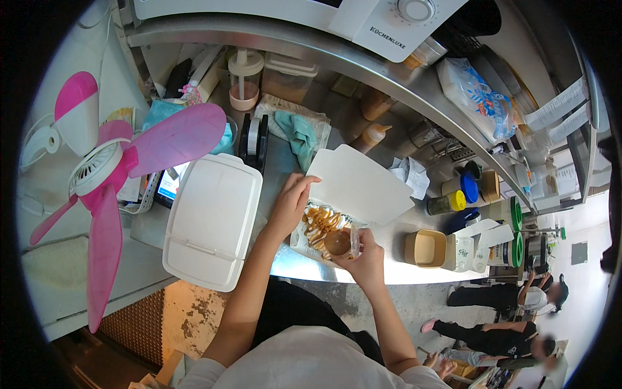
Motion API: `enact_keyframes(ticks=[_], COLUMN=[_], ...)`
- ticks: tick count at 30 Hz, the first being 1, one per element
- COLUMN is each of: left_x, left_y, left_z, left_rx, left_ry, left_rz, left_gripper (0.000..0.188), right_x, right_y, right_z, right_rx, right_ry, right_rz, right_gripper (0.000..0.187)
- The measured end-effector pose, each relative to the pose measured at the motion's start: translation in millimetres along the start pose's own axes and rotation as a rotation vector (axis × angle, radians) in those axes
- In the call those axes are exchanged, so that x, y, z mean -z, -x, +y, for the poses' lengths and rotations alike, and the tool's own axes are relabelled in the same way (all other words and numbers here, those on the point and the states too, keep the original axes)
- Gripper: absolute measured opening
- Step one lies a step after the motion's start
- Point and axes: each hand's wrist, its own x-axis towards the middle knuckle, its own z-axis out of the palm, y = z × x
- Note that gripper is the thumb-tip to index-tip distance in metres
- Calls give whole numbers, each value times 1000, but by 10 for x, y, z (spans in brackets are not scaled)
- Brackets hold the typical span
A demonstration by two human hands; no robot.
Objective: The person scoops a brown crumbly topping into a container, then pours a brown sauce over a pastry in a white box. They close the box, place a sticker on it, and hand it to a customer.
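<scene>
So the right hand (366, 256) has its fingers curled round a small clear cup (339, 242) of brown sauce, thumb on one side and the rest wrapped round the other, holding it right over the near corner of the takeout box (324, 227). The cup looks tilted a bit toward the food, but I can't tell for sure.

The left hand (291, 201) is on the box's left edge, fingers pressed together and bent down onto the rim, fingertips just touching it next to the fries (321, 222). Nothing pinched in that one as far as I can see, it's just resting there.

The fries sit inside the box between the two hands, directly past the right fingertips and just right of the left ones. The box lid (359, 185) is flipped up and open, standing beyond both hands.

Left of the left hand, just beside the wrist, is a big white lidded tub (214, 217) on the steel counter (311, 262). Further left is a pink fan (129, 168). Right of the right hand, near but not touching, is a tan square cup (426, 248), and past that some jars with yellow and blue lids (457, 194). Beyond the lid there's a teal cloth (297, 133) and a brown squeeze bottle (372, 136).
</scene>
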Motion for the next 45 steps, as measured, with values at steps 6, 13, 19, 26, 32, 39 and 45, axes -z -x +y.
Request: enact_keyframes(ticks=[6, 13, 19, 26, 32, 39, 45], left_x=[-3, -8, -20, -13, -18, -12, -9], left_y=[-4, -8, -4, 0, 4, 7, 12], left_z=[-9, -13, -25, -19, -28, -15, -34], left_rx=[9, 14, -8, -1, 2, 4, -3], left_ry=[-10, 5, 6, 6, 5, -10, 1], left_rz=[-6, -1, 13, 7, 4, 1, -1], left_gripper=[23, 22, 22, 22, 22, 23, 23], right_x=[134, 254, 266, 262, 261, 224, 152], right_y=[-155, -287, -315, -247, -114, 50, 208], right_z=[79, 121, 191, 202, 98, -29, -76], right_rx=[-38, -148, -151, -164, -169, -177, -83], right_ry=[55, 65, 110, 100, 91, 85, 75], right_rz=[78, 112, 173, 191, 123, 41, -19], right_gripper=[54, 53, 52, 52, 51, 52, 56])
